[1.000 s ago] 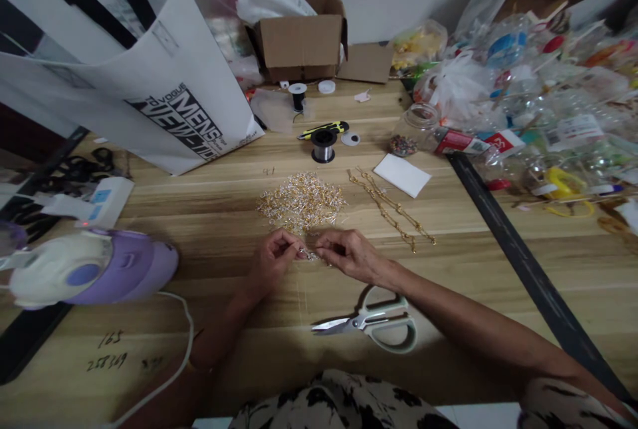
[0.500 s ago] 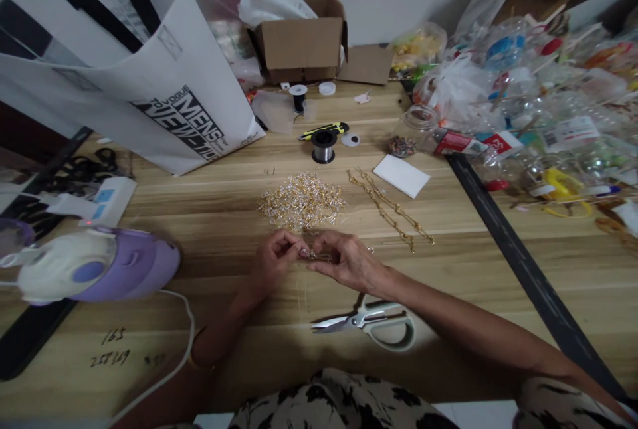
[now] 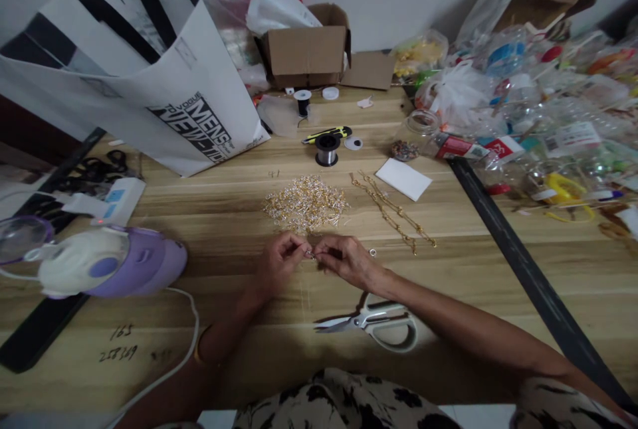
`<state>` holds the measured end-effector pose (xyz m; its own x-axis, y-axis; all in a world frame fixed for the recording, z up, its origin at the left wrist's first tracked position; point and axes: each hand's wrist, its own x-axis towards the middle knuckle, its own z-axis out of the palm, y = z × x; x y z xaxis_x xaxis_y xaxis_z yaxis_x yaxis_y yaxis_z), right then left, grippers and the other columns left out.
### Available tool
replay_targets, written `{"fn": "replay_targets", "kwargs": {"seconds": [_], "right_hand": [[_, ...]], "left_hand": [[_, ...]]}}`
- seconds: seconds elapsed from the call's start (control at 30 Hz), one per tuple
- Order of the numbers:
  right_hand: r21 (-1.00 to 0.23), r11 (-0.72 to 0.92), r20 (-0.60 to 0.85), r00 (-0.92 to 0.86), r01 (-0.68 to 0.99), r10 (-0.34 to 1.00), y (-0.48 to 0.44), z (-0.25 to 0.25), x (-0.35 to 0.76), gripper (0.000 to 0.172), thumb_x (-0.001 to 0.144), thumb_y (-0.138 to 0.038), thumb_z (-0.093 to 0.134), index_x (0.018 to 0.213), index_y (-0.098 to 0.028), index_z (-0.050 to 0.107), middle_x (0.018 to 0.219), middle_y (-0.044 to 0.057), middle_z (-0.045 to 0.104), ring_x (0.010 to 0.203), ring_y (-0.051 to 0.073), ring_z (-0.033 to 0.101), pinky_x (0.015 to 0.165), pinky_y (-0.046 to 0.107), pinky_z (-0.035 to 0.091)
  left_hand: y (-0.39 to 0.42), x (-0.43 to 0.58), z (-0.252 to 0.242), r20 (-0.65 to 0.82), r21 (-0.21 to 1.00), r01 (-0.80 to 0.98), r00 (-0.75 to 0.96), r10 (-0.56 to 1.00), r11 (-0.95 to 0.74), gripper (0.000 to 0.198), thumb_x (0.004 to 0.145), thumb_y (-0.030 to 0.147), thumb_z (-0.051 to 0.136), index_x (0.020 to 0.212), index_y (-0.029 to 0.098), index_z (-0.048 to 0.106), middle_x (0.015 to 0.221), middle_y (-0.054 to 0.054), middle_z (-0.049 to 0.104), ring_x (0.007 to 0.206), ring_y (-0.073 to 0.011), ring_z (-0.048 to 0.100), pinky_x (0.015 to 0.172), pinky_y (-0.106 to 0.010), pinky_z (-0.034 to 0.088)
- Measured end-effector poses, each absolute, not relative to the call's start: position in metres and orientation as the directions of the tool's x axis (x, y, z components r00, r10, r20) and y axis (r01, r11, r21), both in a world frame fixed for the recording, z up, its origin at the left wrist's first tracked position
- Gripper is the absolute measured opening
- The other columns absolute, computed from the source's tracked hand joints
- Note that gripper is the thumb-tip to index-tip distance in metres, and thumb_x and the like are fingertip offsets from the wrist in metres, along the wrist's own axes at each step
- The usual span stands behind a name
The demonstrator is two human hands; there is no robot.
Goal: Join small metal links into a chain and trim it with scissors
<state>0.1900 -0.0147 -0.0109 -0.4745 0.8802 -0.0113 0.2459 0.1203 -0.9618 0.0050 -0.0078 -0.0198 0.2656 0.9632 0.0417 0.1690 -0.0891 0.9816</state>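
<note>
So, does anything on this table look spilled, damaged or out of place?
Nothing looks damaged. The gold beads lie in a loose pile on the table, just beyond both hands. The scissors lie partly open near the right hand.

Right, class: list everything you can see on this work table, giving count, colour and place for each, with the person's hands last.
Small metal piece: one, silvery, pinched between both hands.
Pile of findings: one, gold and silver, just beyond the hands.
Chains: apparently two, gold, right of the pile.
Scissors: one, pale green handles, near edge.
Wire spool: one, silver, behind the pile.
Table: one, light wood.
Left hand: pinching the piece.
Right hand: pinching the piece.
</note>
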Motion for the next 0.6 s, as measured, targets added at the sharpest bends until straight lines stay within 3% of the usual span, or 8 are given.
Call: {"fn": "replay_targets", "kwargs": {"seconds": [0.37,0.6], "right_hand": [[-0.901,0.205,0.014,-0.448,0.381,0.894,-0.016,-0.001,0.19,0.009,0.084,-0.018,0.054,0.08,-0.014,0.061,0.063,-0.003,0.054,0.054,0.007,0.042,0.052,0.018,0.031],[-0.851,0.342,0.101,-0.514,0.4,0.852,-0.017,0.0,0.192,0.011,0.084,-0.013,0.051,0.076,-0.015,0.059,0.066,-0.002,0.053,0.057,0.009,0.042,0.055,0.02,0.031]], "left_hand": [[-0.008,0.005,-0.029,0.151,0.887,0.372,0.323,0.934,-0.272,0.014,0.086,0.023,0.052,0.074,0.017,0.056,0.07,-0.001,0.06,0.067,-0.0125,0.057,0.065,-0.023,0.044],[-0.014,0.009,-0.032,0.261,0.783,0.464,0.359,0.896,-0.414,0.014,0.087,0.019,0.045,0.076,0.019,0.054,0.073,-0.001,0.059,0.07,-0.0128,0.056,0.068,-0.023,0.042]]}}
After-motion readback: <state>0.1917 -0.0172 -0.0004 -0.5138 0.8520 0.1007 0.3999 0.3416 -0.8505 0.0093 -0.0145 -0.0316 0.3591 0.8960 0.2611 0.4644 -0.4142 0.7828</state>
